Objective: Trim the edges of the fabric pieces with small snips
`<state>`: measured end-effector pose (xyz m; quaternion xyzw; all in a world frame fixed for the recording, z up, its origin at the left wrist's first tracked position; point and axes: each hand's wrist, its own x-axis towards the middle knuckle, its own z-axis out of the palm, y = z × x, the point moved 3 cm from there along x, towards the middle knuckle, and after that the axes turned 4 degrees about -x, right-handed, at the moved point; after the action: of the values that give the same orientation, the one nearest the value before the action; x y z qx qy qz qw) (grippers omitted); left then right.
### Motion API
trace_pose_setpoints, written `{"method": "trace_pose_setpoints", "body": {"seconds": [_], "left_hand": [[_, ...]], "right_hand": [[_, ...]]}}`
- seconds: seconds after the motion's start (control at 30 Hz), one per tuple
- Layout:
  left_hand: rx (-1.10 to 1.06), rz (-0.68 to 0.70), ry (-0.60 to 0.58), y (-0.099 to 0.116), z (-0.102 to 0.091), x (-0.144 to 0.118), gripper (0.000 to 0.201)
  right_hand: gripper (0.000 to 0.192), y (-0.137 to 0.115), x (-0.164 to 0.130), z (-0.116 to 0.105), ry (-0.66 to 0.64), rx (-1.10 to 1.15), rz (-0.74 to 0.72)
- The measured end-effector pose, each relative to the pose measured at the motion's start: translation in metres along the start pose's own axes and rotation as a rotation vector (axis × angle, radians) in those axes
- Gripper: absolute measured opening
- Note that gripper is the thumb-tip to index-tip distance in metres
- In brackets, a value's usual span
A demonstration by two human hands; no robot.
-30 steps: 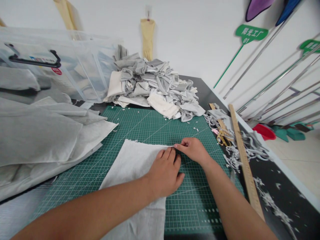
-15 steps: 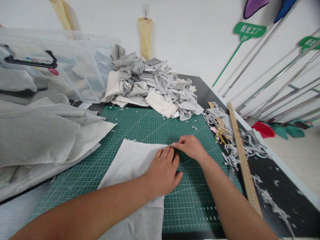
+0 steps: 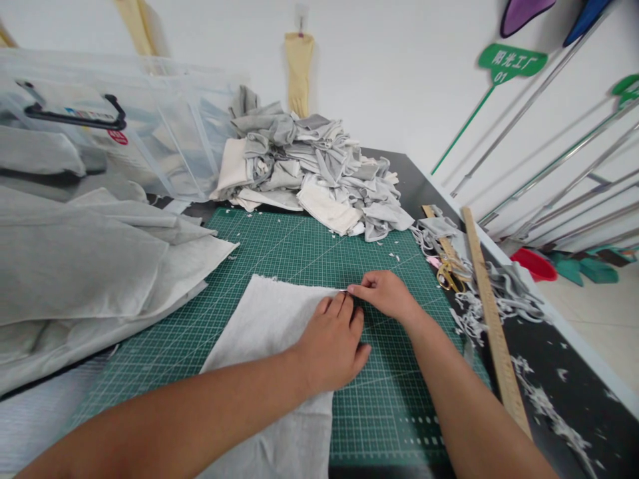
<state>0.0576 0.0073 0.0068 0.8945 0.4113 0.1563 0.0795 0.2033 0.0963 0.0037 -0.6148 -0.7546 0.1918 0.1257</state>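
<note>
A light grey piece of cloth (image 3: 269, 319) with a frayed far edge lies on the green cutting mat (image 3: 309, 256). My left hand (image 3: 334, 342) rests flat over its right side, fingers stretched towards the far right corner and thumb out over the mat. At that corner my right hand (image 3: 382, 293) is closed in a pinch, its fingertips almost touching my left fingertips. A small, thin, shiny bit shows between the right thumb and the cloth's edge; it is too small to name, and the fingers hide the rest.
A heap of grey and white cloth pieces (image 3: 309, 166) lies behind the mat. Large grey sheets (image 3: 90, 259) and a clear plastic box (image 3: 164, 126) stand left. At right are a wooden ruler (image 3: 492, 313), gold-handled scissors (image 3: 449, 276) and cloth scraps (image 3: 469, 316).
The whole view has shifted slightly, so things appear a little further right. Both hands keep nearly the same place at the cloth's far right corner.
</note>
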Motion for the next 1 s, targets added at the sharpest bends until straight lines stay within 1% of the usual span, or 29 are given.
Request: {"method": "trace_pose_setpoints", "body": {"seconds": [0.27,0.43,0.63,0.77,1.0], "left_hand": [[-0.013,-0.008,-0.003,0.0008,-0.0011,-0.0006,0.056],[-0.007,-0.007,-0.003,0.0012,-0.002,0.0001,0.055],[-0.008,-0.001,-0.005,0.0002,-0.0008,-0.0001,0.056],[-0.011,0.0,-0.007,-0.0002,-0.0007,-0.0008,0.056],[-0.015,-0.007,-0.008,-0.0001,-0.0025,-0.001,0.057]], "right_hand": [[0.039,-0.0035,0.0035,0.005,-0.025,0.045,-0.032],[0.037,-0.0045,0.0049,0.0077,-0.021,0.042,-0.005],[0.04,-0.0003,0.0041,0.0048,0.013,0.07,0.02],[0.042,0.0007,0.0024,0.0018,0.0,0.107,0.019],[0.044,-0.0002,0.003,0.0008,-0.031,0.097,-0.001]]}}
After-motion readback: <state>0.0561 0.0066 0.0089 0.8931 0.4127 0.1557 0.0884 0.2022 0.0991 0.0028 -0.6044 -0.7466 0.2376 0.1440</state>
